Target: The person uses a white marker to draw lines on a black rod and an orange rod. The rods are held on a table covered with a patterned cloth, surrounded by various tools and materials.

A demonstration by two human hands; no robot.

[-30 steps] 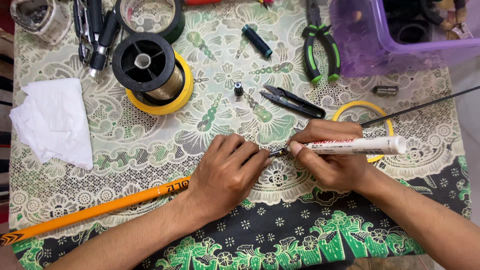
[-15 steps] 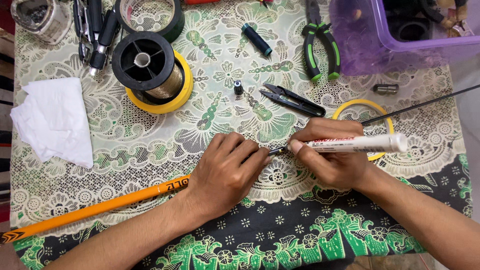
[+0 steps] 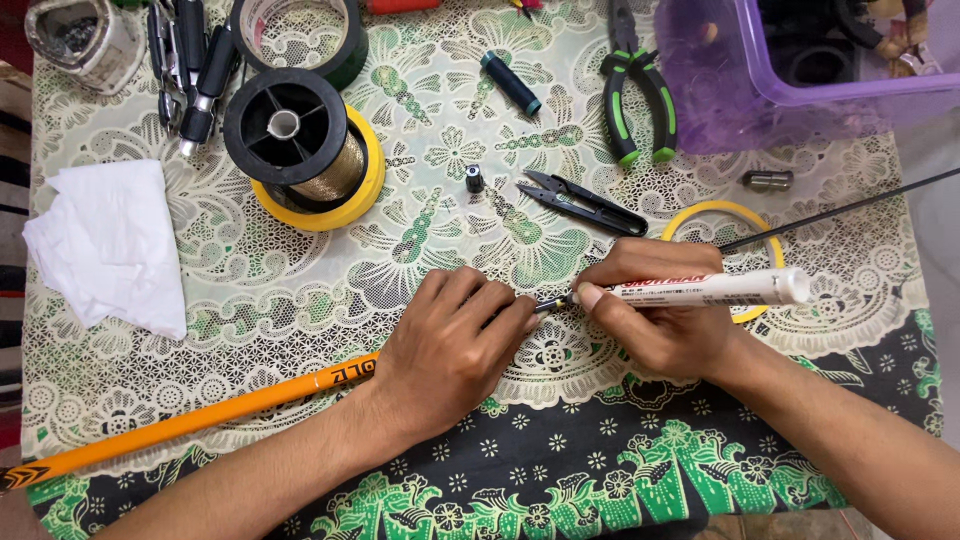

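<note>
My left hand [image 3: 455, 345] lies palm down over the orange rod [image 3: 190, 422], gripping it near its thin end on the patterned tablecloth. My right hand [image 3: 665, 320] holds a white marker pen [image 3: 715, 290] level, its tip touching the rod's thin dark section between my two hands. The rod's thin black tip section [image 3: 840, 212] runs off to the upper right past a yellow tape ring [image 3: 765, 235].
Black spool on a yellow reel of gold thread [image 3: 305, 150], white tissue [image 3: 110, 245], small black snips [image 3: 585, 200], green-handled pliers [image 3: 635, 85], a dark thread bobbin [image 3: 510, 82], a purple plastic box [image 3: 800, 70], a black tape roll [image 3: 300, 30], tools at top left.
</note>
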